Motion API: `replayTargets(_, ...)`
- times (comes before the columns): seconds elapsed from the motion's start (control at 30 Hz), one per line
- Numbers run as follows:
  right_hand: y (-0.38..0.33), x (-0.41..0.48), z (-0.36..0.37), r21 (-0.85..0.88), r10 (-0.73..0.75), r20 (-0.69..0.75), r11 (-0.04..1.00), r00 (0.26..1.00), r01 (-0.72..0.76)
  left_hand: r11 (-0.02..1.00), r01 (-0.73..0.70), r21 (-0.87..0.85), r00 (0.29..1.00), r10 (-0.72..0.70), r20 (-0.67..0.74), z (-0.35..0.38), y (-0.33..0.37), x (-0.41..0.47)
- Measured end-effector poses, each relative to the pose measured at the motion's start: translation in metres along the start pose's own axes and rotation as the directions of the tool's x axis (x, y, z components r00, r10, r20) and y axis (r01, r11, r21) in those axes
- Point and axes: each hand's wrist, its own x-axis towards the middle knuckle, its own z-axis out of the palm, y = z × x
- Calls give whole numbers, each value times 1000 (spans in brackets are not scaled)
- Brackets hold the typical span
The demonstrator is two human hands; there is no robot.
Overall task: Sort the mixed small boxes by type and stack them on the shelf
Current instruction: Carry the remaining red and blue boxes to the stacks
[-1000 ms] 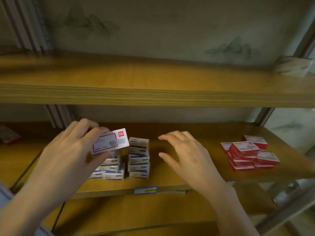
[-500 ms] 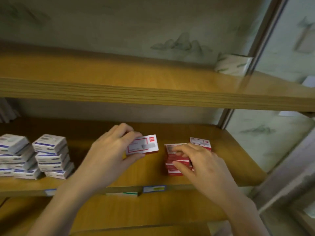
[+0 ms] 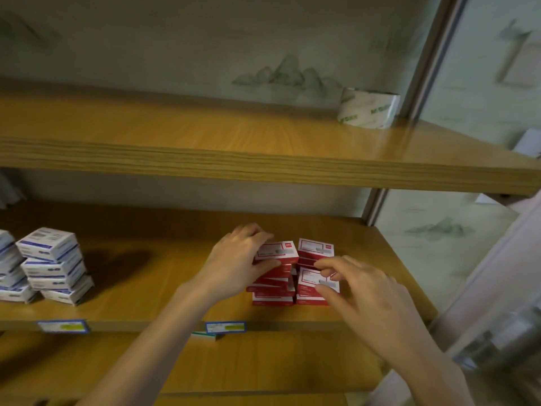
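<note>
Red box (image 3: pixel 277 252) sits atop the red stack (image 3: pixel 273 285) at 5 o'clock on the shelf (image 3: pixel 164 300), gripped by the left hand (image 3: pixel 240 263). Right hand (image 3: pixel 363 297) pinches a neighbouring box (image 3: pixel 314 278). Recommend squaring edges before release; the stack appears uneven.

There is a single view, from a wide-angle camera worn on the person's head, facing forward and slightly down into a wooden shelf unit at close range. The middle shelf (image 3: pixel 152 312) runs across the lower half of the frame, with the upper shelf (image 3: pixel 205 162) crossing above it. Both forearms enter from the bottom edge. Straight lines bow toward the frame's edges, and the right side is blurred.
</note>
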Motion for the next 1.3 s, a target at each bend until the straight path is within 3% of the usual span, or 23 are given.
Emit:
replayTargets(0.2,-21,11,6,66,-105,21,992,994,103,997,39,64,993,-31,-116,-24,-6,-27)
replayTargets(0.4,-81,38,24,195,-354,58,921,933,338,965,198,173,966,-162,-203,-61,-40,-91)
replayTargets(0.7,-235,61,65,298,-662,50,724,748,622,737,616,278,781,-528,-333,-129,-112,-237)
replayTargets(0.83,-304,57,80,356,-725,59,658,686,664,658,701,276,709,-600,-371,-155,-143,-294)
replayTargets(1.03,-418,39,93,420,-783,39,576,620,701,599,745,295,666,-638,-386,-198,-199,-378)
replayTargets(1.3,-566,16,124,449,-777,14,567,629,690,561,762,323,647,-653,-392,-257,-287,-494)
